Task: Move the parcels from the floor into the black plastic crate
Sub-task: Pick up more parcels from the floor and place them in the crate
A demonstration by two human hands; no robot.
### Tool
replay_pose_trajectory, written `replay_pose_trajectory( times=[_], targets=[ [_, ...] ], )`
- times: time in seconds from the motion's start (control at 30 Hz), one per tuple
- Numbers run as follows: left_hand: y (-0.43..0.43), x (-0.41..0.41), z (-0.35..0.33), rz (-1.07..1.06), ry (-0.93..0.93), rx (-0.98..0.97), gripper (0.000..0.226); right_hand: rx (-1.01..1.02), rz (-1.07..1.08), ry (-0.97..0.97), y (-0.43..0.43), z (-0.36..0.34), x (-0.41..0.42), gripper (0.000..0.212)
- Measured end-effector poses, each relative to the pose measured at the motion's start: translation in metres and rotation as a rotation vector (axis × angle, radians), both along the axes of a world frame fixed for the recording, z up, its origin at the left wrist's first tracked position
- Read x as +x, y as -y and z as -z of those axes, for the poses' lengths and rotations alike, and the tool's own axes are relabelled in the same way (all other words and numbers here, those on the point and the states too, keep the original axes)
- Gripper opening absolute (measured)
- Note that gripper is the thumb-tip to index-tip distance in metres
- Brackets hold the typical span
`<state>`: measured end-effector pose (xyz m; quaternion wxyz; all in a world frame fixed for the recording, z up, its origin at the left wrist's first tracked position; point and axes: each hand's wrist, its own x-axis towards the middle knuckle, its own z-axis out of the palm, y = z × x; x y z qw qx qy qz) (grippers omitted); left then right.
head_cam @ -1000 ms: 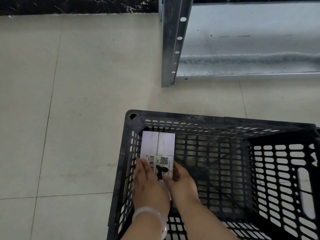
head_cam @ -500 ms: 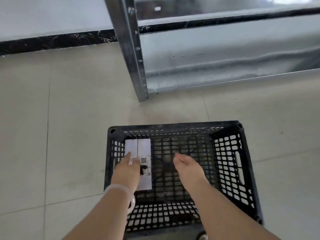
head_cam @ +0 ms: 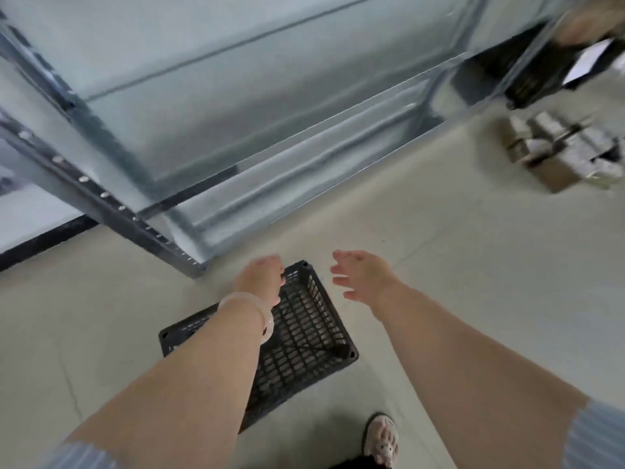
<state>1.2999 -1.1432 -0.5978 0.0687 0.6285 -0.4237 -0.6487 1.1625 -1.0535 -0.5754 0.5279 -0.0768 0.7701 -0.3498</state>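
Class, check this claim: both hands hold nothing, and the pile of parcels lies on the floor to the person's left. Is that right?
Not quite. The head view shows the pile of parcels on the floor to the person's right. The left hand and right hand do hold nothing.

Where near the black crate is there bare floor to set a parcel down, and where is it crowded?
Bare tile lies right of the black crate, between it and the pile of parcels, and left of it, in front of the metal rack post. The crate's visible bottom is bare too. Crowded: the parcels and the post's foot beside the crate.
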Motion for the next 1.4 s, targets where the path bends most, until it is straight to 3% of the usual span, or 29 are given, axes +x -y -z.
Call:
replay_pose_trajectory(
  times=[0.1, 0.23, 0.5, 0.73, 0.93, 1.4],
  targets=[
    [-0.022, -0.074, -0.055, 0.115, -0.027, -0.031, 0.020, -0.042, 0.110, -0.079, -0.038, -0.052, -0.058, 0.017],
    [-0.075, -0.179, -0.101, 0.243, -0.075, -0.071, 0.026, -0.034, 0.228, -0.136, -0.103, -0.101, -0.141, 0.034],
    [-0.195, -0.378, -0.184, 0.400, -0.197, -0.093, 0.023, -0.006, 0.507, -0.247, -0.257, -0.183, -0.319, 0.033],
    [-0.244, -0.503, -0.233, 0.484, -0.227, -0.192, 0.025, -0.037, 0.640, -0.311, -0.319, -0.244, -0.427, 0.033],
    [-0.246, -0.606, -0.238, 0.556, -0.208, -0.188, 0.025, -0.021, 0.682, -0.287, -0.323, -0.245, -0.515, 0.033],
    [-0.252, -0.883, -0.147, 0.717, -0.129, -0.132, 0.026, 0.049, 0.792, -0.237, -0.333, -0.153, -0.760, 0.036]
  ],
)
